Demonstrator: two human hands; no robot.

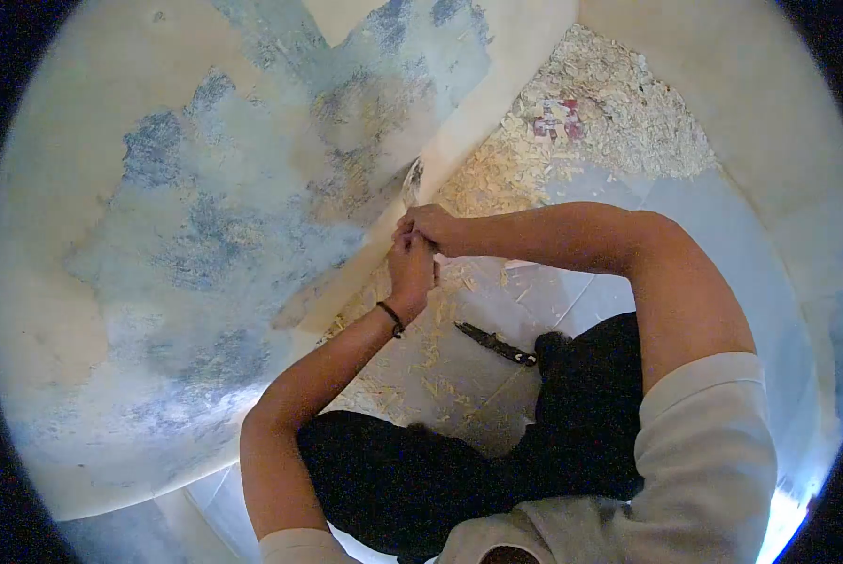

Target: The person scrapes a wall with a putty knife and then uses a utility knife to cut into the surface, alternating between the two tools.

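Note:
A scraper [412, 181] with a narrow metal blade sticks up from my two closed hands, its tip against a large pale surface [252, 188] with blue and grey patches. My right hand [433, 228] wraps round the scraper near the blade. Just below it, and touching it, my left hand [412, 270] is closed too, on what looks like the lower handle; the fingers cover most of that handle. A dark bracelet [391, 320] circles my left wrist. On the floor near my knee lies a black knife-like tool [495, 344].
Pale flakes [497, 179] lie heaped along the foot of the patched surface and scattered over the grey floor [525, 305]. A red and white scrap [558, 119] rests on the heap. Another pale curved wall [760, 103] rises at the right. My dark-clothed legs [586, 404] are close below.

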